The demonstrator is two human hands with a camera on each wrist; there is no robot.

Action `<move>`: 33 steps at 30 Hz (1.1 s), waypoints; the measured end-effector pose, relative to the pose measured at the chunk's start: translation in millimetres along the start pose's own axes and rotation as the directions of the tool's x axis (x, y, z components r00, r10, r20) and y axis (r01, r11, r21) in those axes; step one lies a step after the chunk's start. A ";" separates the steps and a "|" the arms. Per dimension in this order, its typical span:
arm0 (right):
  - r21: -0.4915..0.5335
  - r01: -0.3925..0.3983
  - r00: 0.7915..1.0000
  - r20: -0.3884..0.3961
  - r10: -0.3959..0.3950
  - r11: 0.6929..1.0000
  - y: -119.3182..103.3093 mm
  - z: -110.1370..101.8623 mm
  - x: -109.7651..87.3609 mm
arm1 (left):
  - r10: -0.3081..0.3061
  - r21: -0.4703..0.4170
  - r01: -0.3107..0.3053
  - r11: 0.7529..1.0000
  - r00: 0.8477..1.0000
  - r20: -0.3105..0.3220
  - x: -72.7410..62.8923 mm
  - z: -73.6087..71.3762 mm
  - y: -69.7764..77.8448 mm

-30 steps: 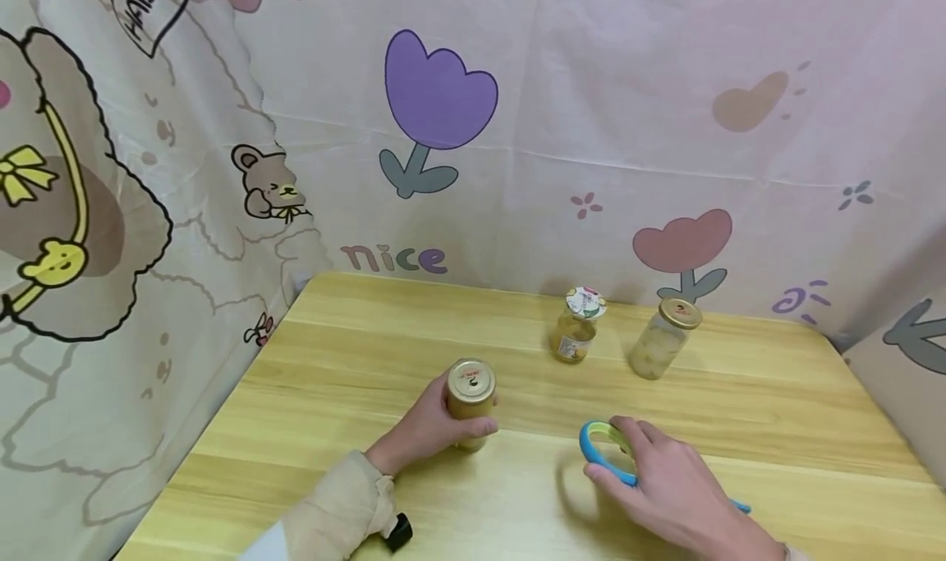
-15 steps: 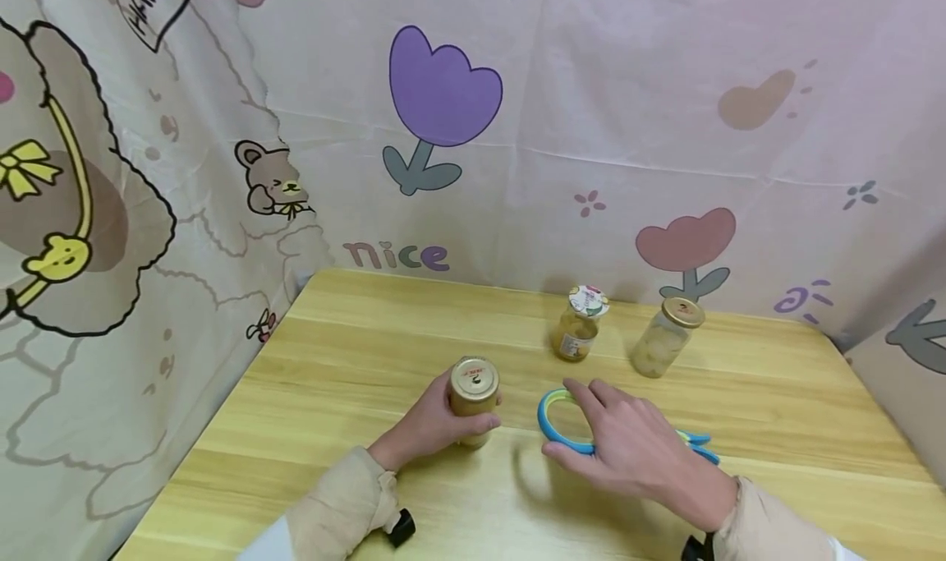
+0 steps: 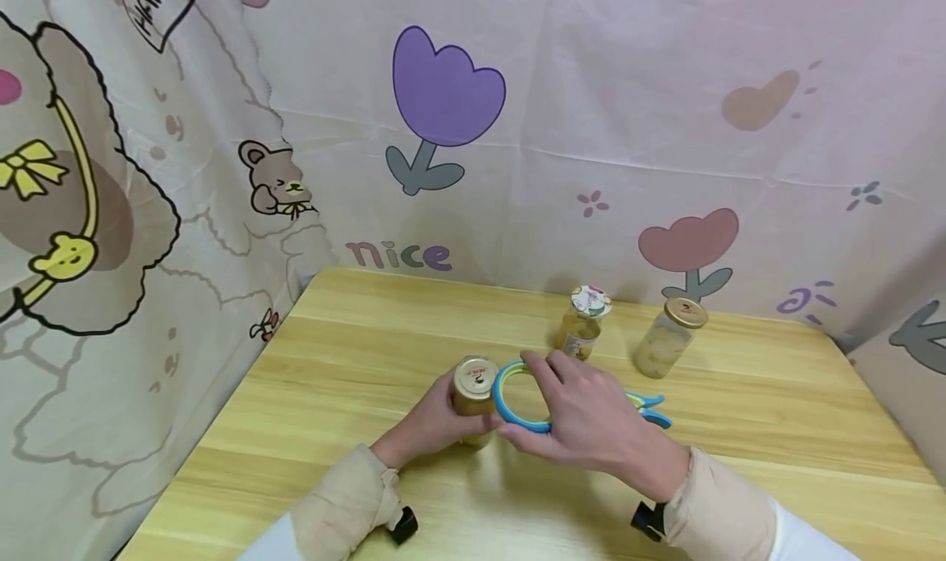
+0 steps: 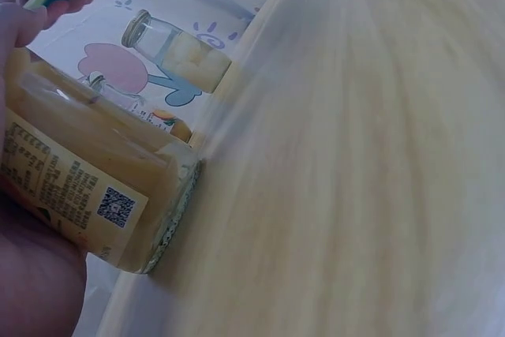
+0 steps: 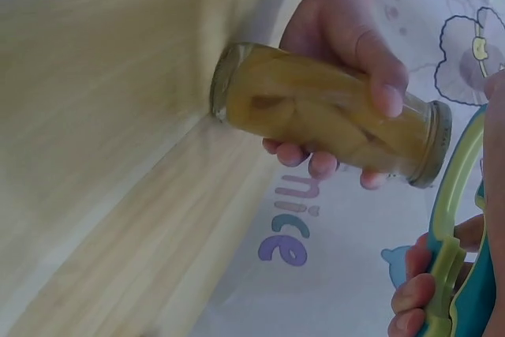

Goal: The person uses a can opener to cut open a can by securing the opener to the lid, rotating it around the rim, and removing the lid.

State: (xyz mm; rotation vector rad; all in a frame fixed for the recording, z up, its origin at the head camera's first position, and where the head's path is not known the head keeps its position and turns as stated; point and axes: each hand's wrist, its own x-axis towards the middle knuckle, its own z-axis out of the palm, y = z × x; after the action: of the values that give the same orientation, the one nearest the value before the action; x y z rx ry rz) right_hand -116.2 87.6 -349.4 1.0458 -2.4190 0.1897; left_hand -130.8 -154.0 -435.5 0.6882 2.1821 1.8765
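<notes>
My left hand (image 3: 423, 425) grips a glass jar of yellow fruit pieces (image 5: 316, 112) round its side. The jar stands upright on the wooden table, its gold lid (image 3: 475, 378) facing up. My right hand (image 3: 594, 413) holds a blue and green jar opener (image 3: 526, 424) by its handles. In the head view the opener's round loop overlaps the right edge of the lid. Its handle ends stick out behind the right hand. From the right wrist, the opener's curved jaw shows close beside the lid. A printed label with a square code (image 4: 118, 207) is on the jar.
Behind my right hand stands a small jar with a patterned lid (image 3: 591, 301). To its right is a taller jar of pale fruit (image 3: 660, 347) with a gold lid. A printed cloth (image 3: 562, 117) hangs along the table's (image 3: 355, 323) back and left side.
My right hand has carried the jar opener left and away from me, up to the jar's lid. My left hand keeps its grip on the jar, which stays in place.
</notes>
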 end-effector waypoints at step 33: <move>-0.042 0.034 0.999 0.043 -0.032 0.999 -21.1 19.1 42.8 | 0.107 0.093 -0.108 0.990 0.994 0.014 -0.4 -3.3 -5.0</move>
State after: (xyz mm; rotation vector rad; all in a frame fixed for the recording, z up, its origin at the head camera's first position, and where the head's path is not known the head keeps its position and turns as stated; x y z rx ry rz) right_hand -133.4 39.2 -346.3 1.0805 -2.4305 0.1047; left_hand -133.0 -157.5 -439.8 0.8455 2.2821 1.8266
